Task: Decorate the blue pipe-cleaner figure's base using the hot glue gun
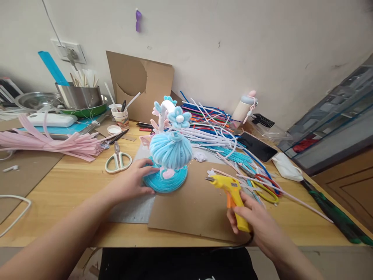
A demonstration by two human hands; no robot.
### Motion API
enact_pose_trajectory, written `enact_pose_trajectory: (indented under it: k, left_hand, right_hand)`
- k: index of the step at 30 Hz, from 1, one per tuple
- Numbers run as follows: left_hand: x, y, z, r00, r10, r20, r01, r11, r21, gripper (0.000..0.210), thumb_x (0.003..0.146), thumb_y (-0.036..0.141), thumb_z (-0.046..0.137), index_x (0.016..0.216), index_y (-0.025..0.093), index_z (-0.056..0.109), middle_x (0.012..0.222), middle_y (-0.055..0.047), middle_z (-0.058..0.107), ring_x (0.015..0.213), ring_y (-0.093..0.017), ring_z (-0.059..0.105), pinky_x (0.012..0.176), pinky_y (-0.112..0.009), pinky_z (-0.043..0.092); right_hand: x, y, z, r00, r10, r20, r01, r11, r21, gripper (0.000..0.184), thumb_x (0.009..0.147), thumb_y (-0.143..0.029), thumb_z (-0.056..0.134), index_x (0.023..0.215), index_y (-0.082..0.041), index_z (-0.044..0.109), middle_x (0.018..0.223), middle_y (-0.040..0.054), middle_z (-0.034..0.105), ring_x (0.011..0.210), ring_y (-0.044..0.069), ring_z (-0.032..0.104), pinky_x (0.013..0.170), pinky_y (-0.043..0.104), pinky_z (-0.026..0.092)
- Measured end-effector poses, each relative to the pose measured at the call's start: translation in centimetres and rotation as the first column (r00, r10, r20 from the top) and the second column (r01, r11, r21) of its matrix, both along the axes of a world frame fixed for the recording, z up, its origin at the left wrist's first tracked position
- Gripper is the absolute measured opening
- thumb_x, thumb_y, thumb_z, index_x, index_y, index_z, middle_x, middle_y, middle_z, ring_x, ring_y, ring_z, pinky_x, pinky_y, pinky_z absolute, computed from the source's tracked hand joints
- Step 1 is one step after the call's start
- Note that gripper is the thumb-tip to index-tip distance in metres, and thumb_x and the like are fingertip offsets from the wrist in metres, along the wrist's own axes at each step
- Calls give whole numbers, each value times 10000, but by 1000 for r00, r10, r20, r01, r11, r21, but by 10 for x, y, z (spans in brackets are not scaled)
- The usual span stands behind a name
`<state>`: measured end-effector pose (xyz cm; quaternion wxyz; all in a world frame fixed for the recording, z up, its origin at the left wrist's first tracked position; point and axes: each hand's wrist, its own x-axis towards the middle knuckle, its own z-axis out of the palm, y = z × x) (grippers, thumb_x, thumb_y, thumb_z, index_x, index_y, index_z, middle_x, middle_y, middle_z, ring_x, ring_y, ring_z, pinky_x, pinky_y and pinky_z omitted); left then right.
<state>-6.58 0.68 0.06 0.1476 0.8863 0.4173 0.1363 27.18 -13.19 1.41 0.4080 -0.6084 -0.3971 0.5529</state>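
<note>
At centre, the pipe-cleaner lamp (171, 151) is gripped low by the left hand (136, 177), fingers spread; the glue gun (233, 186), aimed left, by the right hand (254, 213). Pens (124, 105) are held in a far-left paper cup (120, 116).

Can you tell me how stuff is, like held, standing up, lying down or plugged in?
Yellow glue gun, held in the right hand
Fluffy blue ornament, upright, left hand touching its base
Scissors, lying flat
Phone, lying flat, screen dark
Paper cup, upright
Plug, in the socket
</note>
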Motion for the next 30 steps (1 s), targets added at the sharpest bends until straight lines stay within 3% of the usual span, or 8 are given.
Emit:
enact_pose_trajectory:
  k: [3, 7, 10, 12, 15, 19, 25, 30]
  left_hand:
    - [4, -2, 2, 1000, 11, 18, -11, 1000, -6, 603, 660, 435, 748, 1215, 272, 579, 1271, -82, 447, 1192, -301, 452, 1023, -442, 390]
    - [9, -5, 5, 999, 47, 24, -46, 998, -32, 602, 658, 419, 750, 1208, 247, 576, 1233, -84, 443, 1164, -289, 459, 1010, -428, 401]
    - [15, -9, 8, 995, 92, 25, -91, 995, -42, 604, 647, 424, 749, 1197, 240, 584, 1183, -78, 457, 1109, -284, 490, 982, -421, 428]
    - [18, -12, 9, 993, 116, 29, -115, 993, -37, 602, 638, 436, 747, 1185, 239, 593, 1176, -77, 459, 1103, -293, 492, 974, -426, 435]
    - [22, -13, 9, 993, 117, 32, -116, 993, -28, 597, 628, 442, 752, 1165, 227, 605, 1182, -85, 459, 1139, -307, 469, 994, -440, 417]
    - [27, -15, 8, 993, 116, 30, -116, 993, -24, 596, 643, 477, 739, 1167, 232, 597, 1223, -87, 451, 1158, -303, 457, 1016, -451, 393]
    - [50, -33, 7, 979, 202, -10, -202, 979, -25, 558, 657, 484, 721, 1145, 251, 585, 1153, -77, 485, 1099, -290, 478, 944, -447, 435]
    - [72, -49, 6, 959, 278, -53, -276, 960, 36, 534, 701, 453, 693, 1155, 202, 565, 1103, -94, 519, 1059, -307, 475, 917, -474, 445]
  right_hand:
    - [9, -10, 10, 905, 36, -425, -58, 998, -39, 245, 721, -283, 633, 945, -200, 580, 683, 6, 621, 561, 141, 579, 525, 256, 437]
    - [16, -12, 12, 798, 43, -601, -63, 998, -12, 244, 763, -360, 660, 953, -214, 615, 572, -14, 581, 492, 121, 564, 472, 224, 421]
    - [12, -5, 6, 842, -40, -538, 21, 999, -42, 350, 806, -521, 598, 933, -196, 618, 597, 11, 628, 449, 118, 573, 425, 213, 429]
    - [6, 2, -2, 906, -104, -411, 98, 995, -35, 400, 802, -520, 614, 1013, -181, 603, 705, 50, 692, 466, 135, 612, 426, 223, 466]
    - [-5, 13, -17, 935, -155, -318, 155, 988, -27, 415, 776, -431, 688, 1057, -140, 596, 919, 119, 722, 717, 198, 705, 643, 283, 576]
    - [-12, 21, -32, 909, -131, -396, 118, 991, -56, 413, 805, -416, 664, 1093, -125, 614, 1106, 146, 683, 1026, 252, 656, 898, 342, 540]
    - [-12, 23, -33, 900, -159, -405, 138, 987, -82, 435, 774, -423, 695, 1083, -123, 632, 1084, 150, 692, 985, 266, 672, 894, 383, 544]
    - [-15, 19, -31, 928, -174, -330, 170, 985, -41, 426, 752, -408, 719, 1063, -126, 645, 1074, 140, 695, 916, 246, 689, 782, 342, 576]
